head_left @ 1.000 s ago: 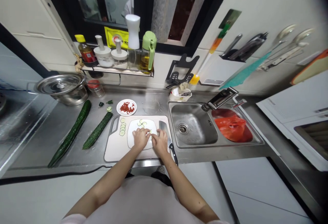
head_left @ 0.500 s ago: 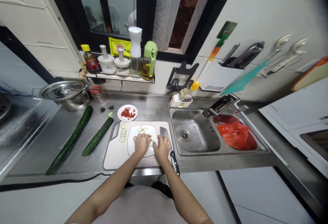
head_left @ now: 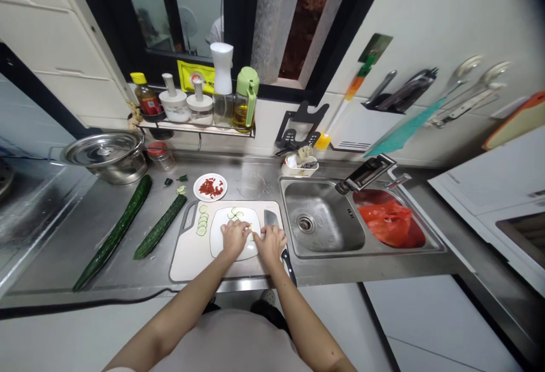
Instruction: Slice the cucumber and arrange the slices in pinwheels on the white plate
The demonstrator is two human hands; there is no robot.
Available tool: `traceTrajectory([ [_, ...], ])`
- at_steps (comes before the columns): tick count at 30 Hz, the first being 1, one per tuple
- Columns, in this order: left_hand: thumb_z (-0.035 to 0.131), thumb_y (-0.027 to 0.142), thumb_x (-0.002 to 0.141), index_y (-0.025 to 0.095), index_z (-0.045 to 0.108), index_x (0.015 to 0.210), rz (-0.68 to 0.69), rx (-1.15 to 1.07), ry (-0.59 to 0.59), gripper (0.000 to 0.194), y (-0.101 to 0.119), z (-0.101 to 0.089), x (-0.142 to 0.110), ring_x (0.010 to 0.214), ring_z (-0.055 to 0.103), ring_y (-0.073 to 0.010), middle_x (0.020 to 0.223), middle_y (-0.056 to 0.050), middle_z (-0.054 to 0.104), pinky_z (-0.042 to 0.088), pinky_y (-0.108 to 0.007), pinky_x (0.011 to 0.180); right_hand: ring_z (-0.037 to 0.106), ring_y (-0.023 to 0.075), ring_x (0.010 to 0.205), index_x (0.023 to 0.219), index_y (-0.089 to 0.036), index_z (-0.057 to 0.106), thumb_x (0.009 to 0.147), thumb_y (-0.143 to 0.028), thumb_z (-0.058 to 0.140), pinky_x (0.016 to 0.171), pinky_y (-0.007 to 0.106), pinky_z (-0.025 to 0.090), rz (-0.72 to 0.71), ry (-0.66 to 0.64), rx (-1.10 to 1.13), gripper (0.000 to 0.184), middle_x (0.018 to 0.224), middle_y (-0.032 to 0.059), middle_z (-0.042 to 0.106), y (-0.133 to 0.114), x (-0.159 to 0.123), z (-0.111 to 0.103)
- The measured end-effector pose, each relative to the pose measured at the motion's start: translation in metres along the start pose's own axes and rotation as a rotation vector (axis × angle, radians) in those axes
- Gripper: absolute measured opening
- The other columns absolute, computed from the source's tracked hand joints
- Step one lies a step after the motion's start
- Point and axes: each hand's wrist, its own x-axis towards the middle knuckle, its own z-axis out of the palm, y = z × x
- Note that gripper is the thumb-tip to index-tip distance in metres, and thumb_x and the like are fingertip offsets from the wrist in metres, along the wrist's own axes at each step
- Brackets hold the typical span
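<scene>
While the fingers of both the left hand and the right hand bend over the plate, they touch or nearly touch a small pale-green slice; whether they pinch it or only press it, I cannot tell. The slice lies on the plate's right part. It looks thin, light, damp and somewhat slippery, likely to bend or tear, so a soft hold by the rim suits it.

More slices rest at the plate's far side. Beneath the plate is the board, with a column of slices left of the plate and the knife right of it. Beyond the plate, slightly left, a dish holds chopped red bits. Two cucumbers lie farther left on the desk; right of the plate, the sink has a red bag in its farther basin.
</scene>
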Motion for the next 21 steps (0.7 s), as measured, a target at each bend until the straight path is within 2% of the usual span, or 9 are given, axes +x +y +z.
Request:
traceTrajectory([
  [11, 0.052, 0.033, 0.090, 0.028, 0.071, 0.101, -0.012, 0.016, -0.018, 0.022, 0.0056, -0.0036, 0.0043, 0.104, 0.050, -0.0243, 0.101, -0.005, 0.068, 0.027, -0.039, 0.088, 0.045, 0.0297, 0.100, 0.082, -0.022, 0.066, 0.082, -0.048, 0.061, 0.087, 0.041, 0.026, -0.027, -0.034, -0.026, 0.027, 0.097, 0.0099, 0.059, 0.0006, 0.0083, -0.0030],
  [15, 0.053, 0.033, 0.089, 0.028, 0.071, 0.101, -0.021, 0.022, -0.026, 0.022, 0.0064, -0.0041, 0.0046, 0.104, 0.050, -0.0241, 0.102, -0.005, 0.069, 0.027, -0.039, 0.088, 0.046, 0.0309, 0.100, 0.087, -0.022, 0.066, 0.076, -0.055, 0.066, 0.087, 0.042, 0.027, -0.052, -0.067, -0.062, 0.035, 0.099, 0.0111, 0.059, -0.0004, 0.0078, -0.0069],
  [21, 0.052, 0.034, 0.090, 0.028, 0.071, 0.100, -0.018, 0.018, -0.026, 0.022, 0.0065, -0.0046, 0.0047, 0.104, 0.050, -0.0240, 0.103, -0.004, 0.069, 0.027, -0.040, 0.088, 0.046, 0.0313, 0.101, 0.091, -0.021, 0.067, 0.074, -0.050, 0.069, 0.086, 0.042, 0.026, -0.058, -0.121, -0.101, 0.033, 0.100, 0.0118, 0.059, -0.0016, 0.0104, -0.0092],
])
